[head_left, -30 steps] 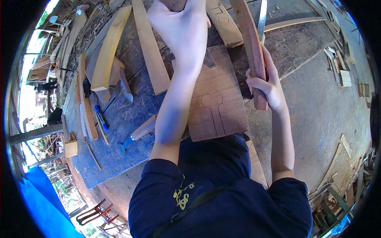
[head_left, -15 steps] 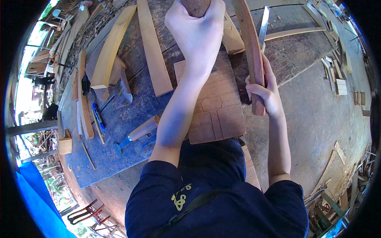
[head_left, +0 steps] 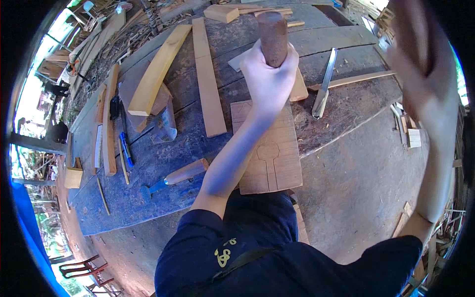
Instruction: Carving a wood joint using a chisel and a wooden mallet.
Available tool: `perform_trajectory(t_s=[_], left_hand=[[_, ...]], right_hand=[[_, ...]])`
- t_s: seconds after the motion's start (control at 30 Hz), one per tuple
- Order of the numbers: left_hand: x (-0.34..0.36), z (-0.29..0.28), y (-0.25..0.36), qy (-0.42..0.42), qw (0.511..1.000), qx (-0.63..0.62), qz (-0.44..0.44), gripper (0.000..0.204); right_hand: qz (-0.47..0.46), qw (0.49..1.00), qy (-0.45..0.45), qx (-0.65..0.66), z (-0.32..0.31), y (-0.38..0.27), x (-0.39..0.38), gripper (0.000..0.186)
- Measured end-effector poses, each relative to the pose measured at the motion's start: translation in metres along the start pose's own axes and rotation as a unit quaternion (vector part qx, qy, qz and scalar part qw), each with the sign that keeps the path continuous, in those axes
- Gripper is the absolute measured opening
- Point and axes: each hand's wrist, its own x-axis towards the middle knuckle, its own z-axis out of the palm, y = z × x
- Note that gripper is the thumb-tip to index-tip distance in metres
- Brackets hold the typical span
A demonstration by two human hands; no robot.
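Note:
My left hand (head_left: 269, 81) is closed around the thick brown wooden handle (head_left: 273, 39) of what looks like a chisel, upright over the board; its blade is hidden beneath my fist. The flat wooden board (head_left: 287, 163) reaches from the table to my lap, with a round-headed, narrow-stemmed outline drawn on it. At the upper right, my right hand (head_left: 420, 89) is raised and smeared by motion, gripping a dark wooden bar (head_left: 415, 34). A knife-like tool with a long blade and pale handle (head_left: 320, 103) lies right of the board.
Left of my forearm lies a wooden-handled tool with a bluish blade (head_left: 185, 172). Beyond it are a blue pen (head_left: 126, 149), a yellowish curved timber (head_left: 161, 72) and a straight plank (head_left: 209, 81). Wood blocks (head_left: 221, 14) sit at the table's far side; a chair (head_left: 84, 267) stands lower left.
My right hand has swung up and outward to the right with the wooden bar, away from beside the board. The view has shifted; my left hand keeps its grip over the board.

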Motion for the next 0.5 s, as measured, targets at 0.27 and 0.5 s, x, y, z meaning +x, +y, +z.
perform_trajectory(t_s=[0.27,0.5], left_hand=[[-0.004,0.011,0.013,-0.014,0.999,0.002,0.052,0.014],[-0.005,0.012,0.009,0.004,0.997,-0.001,0.08,0.014]], right_hand=[[-0.087,0.961,-0.209,-0.16,-0.027,-0.01,0.01,0.088],[-0.061,0.964,-0.246,-0.087,-0.021,-0.028,0.014,0.088]])
